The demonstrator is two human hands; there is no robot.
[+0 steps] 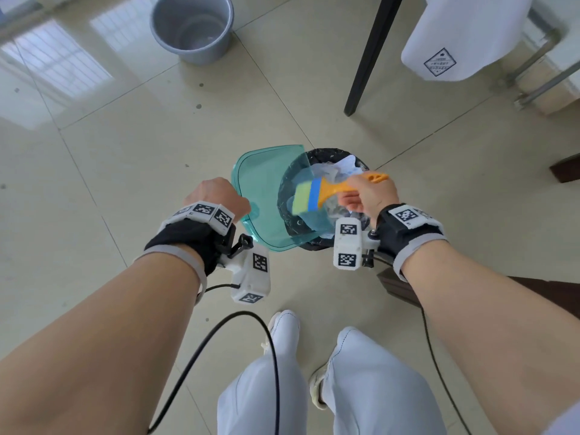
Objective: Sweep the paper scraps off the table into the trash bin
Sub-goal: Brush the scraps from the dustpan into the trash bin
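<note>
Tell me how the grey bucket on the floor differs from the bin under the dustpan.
The grey bucket stands bare, with no liner, and looks empty; the bin has a black bag liner and holds white paper scraps. The grey bucket stands apart at the far end of the floor, untouched; the bin sits beneath the teal dustpan. Both are round, open-topped and upright on the tiled floor.

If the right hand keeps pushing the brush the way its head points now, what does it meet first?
The right hand aims the brush leftward and down over the trash bin. The first thing in that line looks like the tilted teal dustpan held in the left hand, though depth is hard to judge here.
</note>
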